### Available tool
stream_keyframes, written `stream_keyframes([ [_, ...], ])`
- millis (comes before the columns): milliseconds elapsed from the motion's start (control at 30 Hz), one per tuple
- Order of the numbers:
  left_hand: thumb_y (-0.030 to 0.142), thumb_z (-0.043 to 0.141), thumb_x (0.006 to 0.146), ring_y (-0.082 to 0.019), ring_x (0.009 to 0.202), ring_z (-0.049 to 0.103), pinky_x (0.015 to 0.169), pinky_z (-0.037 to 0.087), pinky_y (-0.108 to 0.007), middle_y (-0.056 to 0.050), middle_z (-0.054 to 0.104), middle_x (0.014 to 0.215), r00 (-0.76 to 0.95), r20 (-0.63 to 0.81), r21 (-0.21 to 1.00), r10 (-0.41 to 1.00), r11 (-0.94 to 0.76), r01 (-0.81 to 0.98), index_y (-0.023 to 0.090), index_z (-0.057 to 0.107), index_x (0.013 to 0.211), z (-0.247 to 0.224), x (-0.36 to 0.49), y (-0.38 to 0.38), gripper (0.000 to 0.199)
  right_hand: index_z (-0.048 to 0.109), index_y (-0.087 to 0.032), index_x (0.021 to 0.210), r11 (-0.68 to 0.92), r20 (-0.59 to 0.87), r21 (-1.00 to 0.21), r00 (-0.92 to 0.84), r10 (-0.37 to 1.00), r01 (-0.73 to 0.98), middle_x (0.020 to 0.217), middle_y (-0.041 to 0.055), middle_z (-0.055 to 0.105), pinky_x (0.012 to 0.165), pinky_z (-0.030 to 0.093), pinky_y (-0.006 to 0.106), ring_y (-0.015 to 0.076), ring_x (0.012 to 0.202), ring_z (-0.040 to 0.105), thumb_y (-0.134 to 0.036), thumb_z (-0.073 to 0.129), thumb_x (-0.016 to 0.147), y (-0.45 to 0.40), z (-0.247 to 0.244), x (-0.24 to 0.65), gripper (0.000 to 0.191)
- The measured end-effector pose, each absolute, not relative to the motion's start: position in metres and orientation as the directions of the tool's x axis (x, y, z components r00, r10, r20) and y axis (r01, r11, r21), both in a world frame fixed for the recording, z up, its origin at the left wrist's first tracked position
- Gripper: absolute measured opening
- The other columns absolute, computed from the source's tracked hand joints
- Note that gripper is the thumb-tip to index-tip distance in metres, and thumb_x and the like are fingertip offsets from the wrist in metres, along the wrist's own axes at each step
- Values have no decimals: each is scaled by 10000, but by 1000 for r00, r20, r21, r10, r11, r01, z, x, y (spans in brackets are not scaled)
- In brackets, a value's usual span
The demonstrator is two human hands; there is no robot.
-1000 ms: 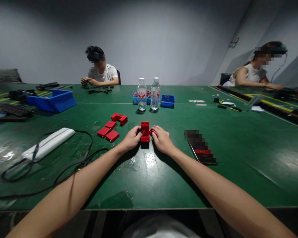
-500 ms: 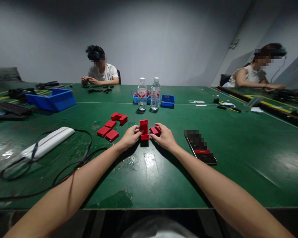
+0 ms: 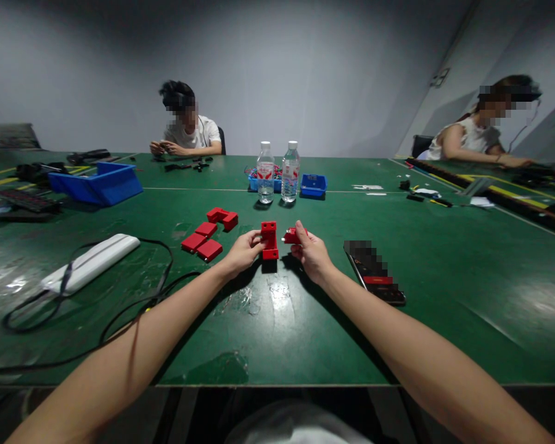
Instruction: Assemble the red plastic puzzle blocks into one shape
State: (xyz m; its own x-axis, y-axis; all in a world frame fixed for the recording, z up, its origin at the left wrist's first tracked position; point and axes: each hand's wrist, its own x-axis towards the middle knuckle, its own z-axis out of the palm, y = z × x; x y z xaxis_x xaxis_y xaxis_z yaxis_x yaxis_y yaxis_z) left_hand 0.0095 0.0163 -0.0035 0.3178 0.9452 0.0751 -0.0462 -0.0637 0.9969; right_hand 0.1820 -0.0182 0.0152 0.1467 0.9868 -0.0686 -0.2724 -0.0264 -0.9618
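Note:
In the head view, my left hand (image 3: 245, 251) is closed on the left side of a red bracket-shaped block (image 3: 270, 253), which stands upright with two round holes in its top. My right hand (image 3: 313, 254) pinches a small red block (image 3: 289, 235) with a small silvery tip on its left end, thumb on top. A short gap separates this block from the bracket. To the left lie several flat red blocks (image 3: 206, 230) and a U-shaped red piece (image 3: 222, 217). My fingertips behind the bracket are partly hidden.
A phone (image 3: 374, 274) lies right of my hands. At left is a white power strip-like bar (image 3: 90, 262) with black cables (image 3: 166, 287). Two water bottles (image 3: 265, 176) stand ahead, beside a small blue tray (image 3: 313, 185). A blue bin (image 3: 97, 185) sits at left; two people work across the table.
My right hand has lifted and turned the small red block, so its silvery tip now faces the bracket. My left hand stays on the bracket.

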Motion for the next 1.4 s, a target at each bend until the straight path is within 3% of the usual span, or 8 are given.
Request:
stream_keyframes([
  [133,277,753,657,-224,984,658,926,462,-371,-111,708,1030,317,80,996,945,-66,-55,105,571,1081,-4,10,16,493,632,-154,833,-90,-162,-911,148,976,-403,772,67,700,470,456,205,90,508,567,-573,626,758,-19,17,183,425],
  [267,262,757,658,-217,962,664,933,455,-377,-103,717,1004,329,73,997,941,-56,-61,104,565,1096,-3,9,16,504,626,-147,809,-91,-169,-898,148,974,-430,754,70,699,477,477,196,100,535,601,-555,630,769,-19,17,181,410],
  [600,247,777,638,-206,926,670,918,457,-361,-81,724,964,313,73,993,947,-39,-112,121,580,1030,-8,9,19,456,617,-144,782,-76,-131,-905,103,986,-419,643,25,668,361,379,146,61,434,548,-649,691,617,-18,9,179,537],
  [800,252,778,639,-210,928,668,906,466,-362,-83,723,964,317,78,992,945,-41,-121,121,578,1031,-9,10,20,460,579,-151,711,26,-22,-922,120,992,-387,549,-47,572,323,311,127,26,375,465,-603,742,580,-16,8,179,498],
  [967,257,781,638,-209,909,672,887,476,-358,-83,724,951,317,86,991,945,-48,-127,123,579,1035,-10,10,20,465,557,-158,803,49,19,-938,92,996,-343,576,-45,590,328,318,129,46,379,513,-573,708,641,-19,10,178,469],
  [1133,252,782,642,-209,908,673,882,482,-361,-83,723,962,318,80,991,945,-41,-128,128,578,1030,-10,9,20,455,506,-204,1064,68,46,-928,67,997,-366,646,-46,626,358,343,143,78,423,559,-458,725,652,-21,10,179,532],
  [1400,238,781,637,-202,898,675,906,473,-365,-75,729,937,309,76,990,948,-36,-135,126,582,1014,-7,11,18,441,484,-210,1094,120,84,-908,106,991,-401,817,-21,654,495,432,196,88,550,588,-220,788,542,-22,10,176,630],
])
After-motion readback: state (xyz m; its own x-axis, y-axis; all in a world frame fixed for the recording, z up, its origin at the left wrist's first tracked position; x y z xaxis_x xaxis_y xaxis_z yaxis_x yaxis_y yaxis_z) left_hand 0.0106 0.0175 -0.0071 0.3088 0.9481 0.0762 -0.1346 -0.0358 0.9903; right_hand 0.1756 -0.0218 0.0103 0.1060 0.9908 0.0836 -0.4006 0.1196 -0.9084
